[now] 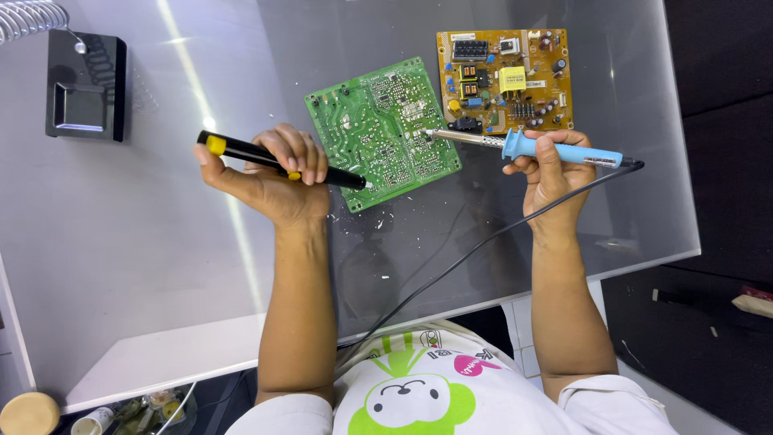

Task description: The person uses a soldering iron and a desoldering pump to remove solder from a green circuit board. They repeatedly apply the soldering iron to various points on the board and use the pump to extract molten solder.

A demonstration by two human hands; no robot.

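On the surface [161, 266]: I'm seeing 2 circuit boards lying.
Left hand [270, 177]: gripping black desoldering pump [282, 163].
Right hand [551, 169]: gripping blue soldering iron [531, 147], tip touching green board [382, 133].

You sit at an electronics repair workshop: circuit boards [383, 133] lie on your glass counter [161, 266] beside a soldering stand [84, 84].

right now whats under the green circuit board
The green circuit board lies flat on the glass table; white flecks show beside it. Anything directly beneath is hidden.
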